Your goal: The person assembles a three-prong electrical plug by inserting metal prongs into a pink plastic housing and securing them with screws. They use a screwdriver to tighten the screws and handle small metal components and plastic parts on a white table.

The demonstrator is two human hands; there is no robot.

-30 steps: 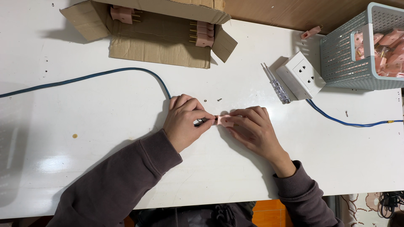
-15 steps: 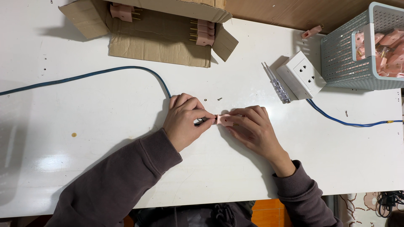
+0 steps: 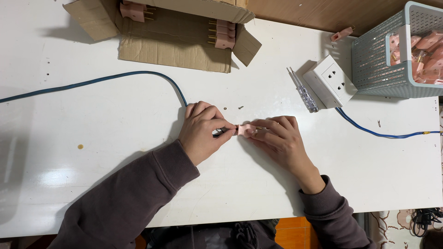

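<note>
A small pink plug [image 3: 246, 130] lies between my two hands on the white table [image 3: 92, 138]. My left hand [image 3: 201, 130] pinches the end of a blue cable [image 3: 115, 77] where it meets the plug. Fingers of my right hand [image 3: 277, 138] close around the plug's other end. The cable runs from my left hand up and away to the left edge.
An open cardboard box [image 3: 175, 32] with pink plugs stands at the back. A white socket [image 3: 331, 80] with its own blue cable and a clear-handled screwdriver [image 3: 303, 90] lie at right. A grey basket [image 3: 392, 50] holds several pink plugs. Small screws [image 3: 240, 107] lie near my hands.
</note>
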